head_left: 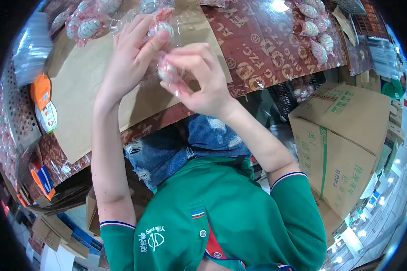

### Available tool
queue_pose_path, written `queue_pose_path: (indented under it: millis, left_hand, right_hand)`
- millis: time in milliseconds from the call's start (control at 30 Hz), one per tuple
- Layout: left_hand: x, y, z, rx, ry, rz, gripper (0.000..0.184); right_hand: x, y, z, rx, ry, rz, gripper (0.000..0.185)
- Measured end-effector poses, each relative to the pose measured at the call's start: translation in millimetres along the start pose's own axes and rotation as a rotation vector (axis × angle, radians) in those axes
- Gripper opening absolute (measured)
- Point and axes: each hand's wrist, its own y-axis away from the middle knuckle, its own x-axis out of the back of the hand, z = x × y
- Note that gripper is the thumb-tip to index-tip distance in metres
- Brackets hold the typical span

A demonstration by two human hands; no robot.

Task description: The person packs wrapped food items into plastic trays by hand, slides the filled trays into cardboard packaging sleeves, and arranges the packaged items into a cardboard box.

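My left hand [133, 54] is closed, pinching a pale egg in clear film with red print [163, 30] between thumb and fingers. Just below it, my right hand [201, 77] closes its fingertips on a second film-wrapped egg [168, 71]. Both hands are over a brown cardboard sheet [81, 90] on a table with a dark red printed cover [276, 49]. More wrapped eggs [89, 28] lie beyond my left hand, at the far left of the sheet.
Another group of wrapped eggs [319, 31] lies at the table's right. A perforated grey crate [25, 108] and a stack of clear plastic [33, 49] stand at the left, near an orange card [40, 91]. A large carton [339, 144] stands right of my legs.
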Motion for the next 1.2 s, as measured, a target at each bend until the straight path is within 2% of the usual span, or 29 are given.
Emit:
queue_pose_path:
  millis: [167,233,300,400,467,533,567,633,700,733,767,833,867,900,933,1000,1033,1100,1133,1200]
  left_hand:
    - [3,3,2,0.057,0.134,-0.003,0.040]
    - [5,4,1,0.045,0.139,-0.020,0.041]
    - [2,9,-4,0.090,0.045,0.019,0.041]
    - [0,7,-2,0.024,-0.037,0.083,0.042]
    - [3,8,0,-0.002,-0.099,0.052,0.051]
    - [6,16,9,-0.120,-0.251,0.027,0.063]
    - [9,20,10,-0.087,-0.262,-0.001,0.074]
    - [13,26,8,-0.086,-0.286,-0.009,0.077]
    - [15,27,9,-0.080,-0.246,0.022,0.075]
    - [13,27,12,-0.080,-0.250,0.046,0.073]
    - [8,26,9,-0.099,-0.236,0.082,0.070]
    - [3,26,12,-0.095,-0.255,0.115,0.068]
    - [-4,30,6,-0.087,-0.267,0.162,0.067]
    - [-3,34,3,-0.085,-0.283,0.164,0.067]
    - [0,36,-1,-0.072,-0.207,0.164,0.068]
    - [6,41,1,-0.040,-0.102,0.132,0.063]
    - [12,43,3,-0.040,-0.105,0.136,0.063]
    - [30,50,1,0.164,0.694,0.028,0.054]
    - [40,59,-11,0.217,1.085,0.143,0.053]
    - [60,60,-14,0.363,0.624,0.454,0.054]
  right_hand:
    - [5,-9,5,0.025,0.112,-0.061,0.044]
    - [7,-18,5,0.170,0.121,-0.143,0.043]
    - [-3,-16,7,0.196,0.153,-0.106,0.042]
    - [-17,-11,12,0.216,0.240,-0.025,0.039]
    - [-17,-11,13,0.071,0.339,0.029,0.040]
    - [-15,-12,8,0.064,0.346,0.019,0.039]
    - [-13,-11,4,0.019,0.318,-0.044,0.040]
    - [1,-12,-9,-0.082,0.175,-0.222,0.045]
    - [24,-23,-22,-0.095,0.098,-0.298,0.051]
    - [28,-31,-20,-0.094,0.153,-0.190,0.054]
    - [28,-38,-16,-0.236,0.061,-0.088,0.055]
    - [2,-55,2,-0.180,0.130,-0.130,0.054]
    - [-21,-55,4,-0.112,0.256,-0.254,0.054]
    - [-36,-52,-1,-0.206,0.180,-0.193,0.053]
    - [-42,-54,-4,-0.194,0.165,-0.193,0.053]
    - [-48,-52,-9,-0.205,0.354,-0.202,0.051]
    - [-53,-53,-6,-0.123,0.376,-0.172,0.054]
    - [-53,-51,-6,-0.115,0.363,-0.173,0.054]
    - [-52,-50,-8,-0.117,0.351,-0.176,0.054]
    - [-41,-45,-19,-0.144,0.409,-0.195,0.052]
